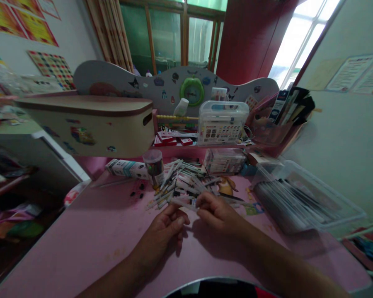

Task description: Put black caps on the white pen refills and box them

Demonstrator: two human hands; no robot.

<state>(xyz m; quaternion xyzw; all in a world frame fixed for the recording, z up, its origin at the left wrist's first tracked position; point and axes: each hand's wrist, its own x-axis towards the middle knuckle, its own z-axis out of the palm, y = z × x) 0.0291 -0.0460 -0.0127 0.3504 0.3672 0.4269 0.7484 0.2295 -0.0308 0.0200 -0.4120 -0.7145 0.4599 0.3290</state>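
My right hand (216,212) pinches the right end of a slim, pale translucent pen (184,203). My left hand (168,229) is curled just left of it, thumb against the fingers, near the pen's other end. Whatever the left fingers hold, if anything, is too small and blurred to make out. Beyond both hands lies a loose pile of pens (183,178), mostly white or clear with dark parts. Several small black pieces (141,195) lie to the left on the pink desk (112,231). A clear cup (153,167) with dark small things in it stands at the pile's left.
At the right, a clear plastic bin (326,198) holds many dark, slim pens. A long printed box (127,168) lies behind left, and a clear pack (225,160) behind right. Above them, a shelf carries a lidded cream box (112,128) and a clear handled case (222,124).
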